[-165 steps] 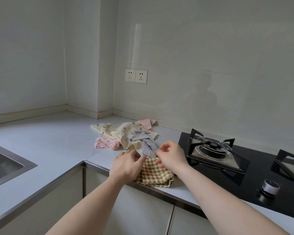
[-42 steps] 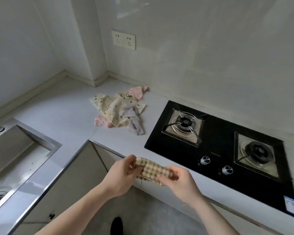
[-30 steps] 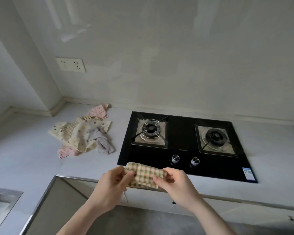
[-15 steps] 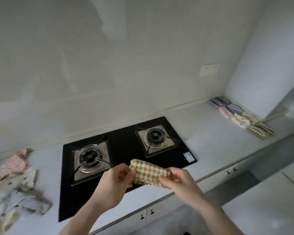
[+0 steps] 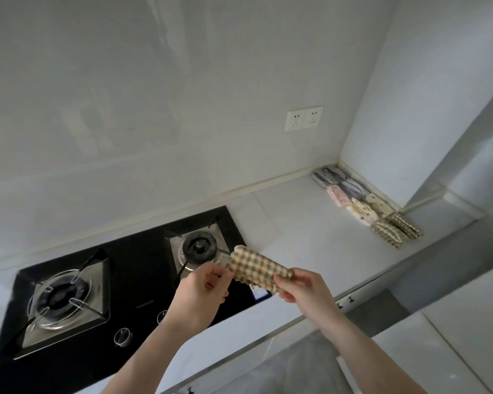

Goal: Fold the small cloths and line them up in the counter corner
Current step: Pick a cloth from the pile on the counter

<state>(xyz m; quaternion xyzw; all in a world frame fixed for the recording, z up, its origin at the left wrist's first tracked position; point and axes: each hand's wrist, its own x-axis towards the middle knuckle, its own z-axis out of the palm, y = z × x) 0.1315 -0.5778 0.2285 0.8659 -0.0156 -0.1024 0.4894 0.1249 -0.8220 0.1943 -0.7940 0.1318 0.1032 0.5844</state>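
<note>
A: Current step?
B: Carrying. The left hand (image 5: 202,291) and right hand (image 5: 302,288) each pinch one end of the folded checked cloth (image 5: 256,270), held above the stove (image 5: 120,282) edge.
A: Next?
B: Probably set it on the surface (image 5: 310,223), against the near end of the row of cloths (image 5: 366,207).

This is a home kitchen. A black glass gas hob (image 5: 120,302) with two burners and knobs is set into a pale counter (image 5: 310,237) that runs to a corner on the far right. Glossy pale wall panels rise behind it, with a double wall socket (image 5: 303,119) above the counter. Cabinet fronts (image 5: 225,362) sit below the near edge.
</note>
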